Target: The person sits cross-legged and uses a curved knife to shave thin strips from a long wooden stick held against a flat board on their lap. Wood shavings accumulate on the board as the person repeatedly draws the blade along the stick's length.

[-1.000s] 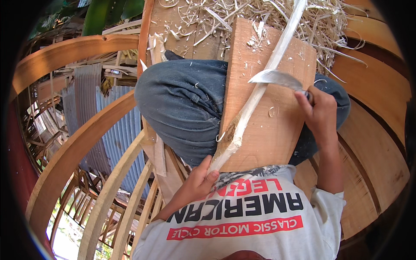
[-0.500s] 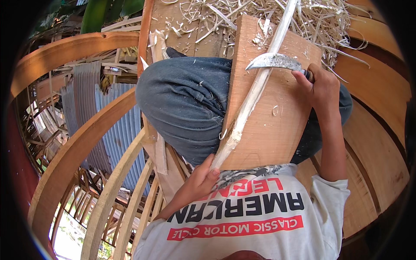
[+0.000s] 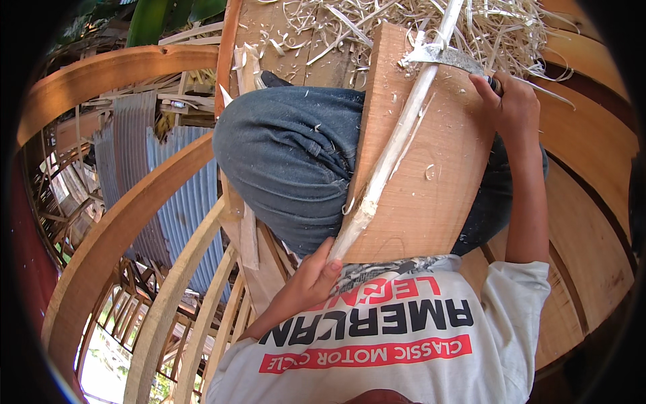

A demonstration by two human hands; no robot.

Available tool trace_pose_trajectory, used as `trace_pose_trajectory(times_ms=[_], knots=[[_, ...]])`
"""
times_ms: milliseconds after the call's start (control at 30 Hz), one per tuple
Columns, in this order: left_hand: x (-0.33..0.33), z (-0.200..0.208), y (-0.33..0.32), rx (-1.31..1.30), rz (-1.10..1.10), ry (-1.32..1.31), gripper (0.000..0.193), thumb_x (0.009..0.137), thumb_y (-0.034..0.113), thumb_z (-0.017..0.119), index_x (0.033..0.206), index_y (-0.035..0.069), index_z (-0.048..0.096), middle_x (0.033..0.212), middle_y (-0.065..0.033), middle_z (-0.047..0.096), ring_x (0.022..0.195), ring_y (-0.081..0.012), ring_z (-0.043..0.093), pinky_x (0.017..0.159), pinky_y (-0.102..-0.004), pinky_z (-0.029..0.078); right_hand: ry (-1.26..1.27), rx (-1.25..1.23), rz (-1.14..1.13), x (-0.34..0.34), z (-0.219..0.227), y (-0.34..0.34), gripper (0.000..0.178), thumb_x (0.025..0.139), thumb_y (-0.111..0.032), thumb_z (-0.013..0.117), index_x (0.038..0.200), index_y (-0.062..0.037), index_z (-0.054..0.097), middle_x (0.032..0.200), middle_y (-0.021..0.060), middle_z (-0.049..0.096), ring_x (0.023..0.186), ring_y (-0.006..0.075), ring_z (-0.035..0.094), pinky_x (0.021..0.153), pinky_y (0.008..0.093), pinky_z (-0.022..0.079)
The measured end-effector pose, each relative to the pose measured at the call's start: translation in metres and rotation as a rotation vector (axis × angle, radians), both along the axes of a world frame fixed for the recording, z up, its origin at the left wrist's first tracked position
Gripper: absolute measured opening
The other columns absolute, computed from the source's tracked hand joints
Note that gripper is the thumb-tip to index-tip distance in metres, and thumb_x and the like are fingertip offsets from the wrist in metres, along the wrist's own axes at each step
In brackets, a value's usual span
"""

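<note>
A long pale stick, stripped of bark, slants across a flat wooden board on my lap. My left hand is closed round its near end, close to my shirt. In my right hand I grip the dark handle of a curved knife, whose blade crosses the stick near the board's far edge. A thin sliver hangs along the stick's right side. The knife's tip lies among pale shavings at the stick's left.
A heap of curly wood shavings covers the planks beyond the board. Curved wooden ribs rise at the left, with corrugated metal sheets behind them. Broad planks curve along the right. My bent knee is beside the board.
My right hand has pushed the knife farther away along the stick, raising a sliver on its right side. My left hand has kept its place.
</note>
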State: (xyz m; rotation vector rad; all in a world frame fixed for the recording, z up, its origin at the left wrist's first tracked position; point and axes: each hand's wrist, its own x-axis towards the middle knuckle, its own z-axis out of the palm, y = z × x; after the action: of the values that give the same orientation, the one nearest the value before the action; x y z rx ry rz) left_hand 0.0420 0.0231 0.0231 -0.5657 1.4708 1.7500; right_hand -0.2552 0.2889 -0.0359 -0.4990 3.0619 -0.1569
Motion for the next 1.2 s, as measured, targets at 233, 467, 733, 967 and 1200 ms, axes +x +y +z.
trace_pose_trajectory(times_ms=[233, 467, 733, 967, 1200], knots=[[-0.010, 0.008, -0.005, 0.013, -0.065, -0.097, 0.058, 0.098, 0.041, 0.040, 0.122, -0.011, 0.037, 0.071, -0.0144, 0.054, 0.067, -0.0174, 0.052, 0.063, -0.0326, 0.043, -0.062, 0.130, -0.192, -0.052, 0.003, 0.024, 0.078, 0.080, -0.073, 0.046, 0.071, 0.0022, 0.062, 0.069, 0.0224, 0.061, 0.068, 0.0396, 0.061, 0.064, 0.0469, 0.048], [-0.014, 0.014, -0.004, -0.084, -0.115, -0.044, 0.045, 0.097, 0.039, 0.044, 0.109, -0.005, 0.040, 0.071, -0.0182, 0.053, 0.065, -0.0220, 0.053, 0.062, -0.0350, 0.042, -0.073, 0.054, -0.496, -0.111, -0.029, 0.113, 0.080, 0.083, -0.071, 0.044, 0.067, 0.0072, 0.055, 0.059, 0.0204, 0.050, 0.059, 0.0309, 0.053, 0.062, 0.0427, 0.043], [-0.012, 0.012, 0.002, -0.253, -0.211, 0.060, 0.041, 0.094, 0.037, 0.050, 0.104, -0.001, 0.041, 0.073, -0.0202, 0.055, 0.071, -0.0352, 0.062, 0.063, -0.0371, 0.045, -0.137, -0.216, -0.301, 0.014, 0.013, 0.051, 0.062, 0.086, -0.053, 0.058, 0.061, 0.0039, 0.052, 0.050, 0.0155, 0.042, 0.046, 0.0272, 0.038, 0.048, 0.0387, 0.035], [-0.013, 0.013, 0.009, -0.326, -0.205, 0.103, 0.039, 0.092, 0.037, 0.055, 0.102, 0.001, 0.043, 0.074, -0.0200, 0.057, 0.071, -0.0375, 0.063, 0.061, -0.0377, 0.046, -0.269, -0.232, -0.087, 0.079, 0.034, 0.010, 0.056, 0.078, -0.049, 0.068, 0.055, -0.0019, 0.049, 0.045, 0.0138, 0.044, 0.041, 0.0292, 0.046, 0.042, 0.0365, 0.036], [-0.005, 0.018, 0.014, -0.349, -0.156, 0.089, 0.042, 0.092, 0.036, 0.056, 0.108, -0.001, 0.044, 0.075, -0.0177, 0.058, 0.070, -0.0297, 0.061, 0.065, -0.0357, 0.046, -0.208, -0.212, -0.036, 0.091, 0.034, 0.021, 0.058, 0.077, -0.052, 0.067, 0.053, -0.0032, 0.049, 0.045, 0.0125, 0.046, 0.040, 0.0281, 0.048, 0.041, 0.0356, 0.037]])
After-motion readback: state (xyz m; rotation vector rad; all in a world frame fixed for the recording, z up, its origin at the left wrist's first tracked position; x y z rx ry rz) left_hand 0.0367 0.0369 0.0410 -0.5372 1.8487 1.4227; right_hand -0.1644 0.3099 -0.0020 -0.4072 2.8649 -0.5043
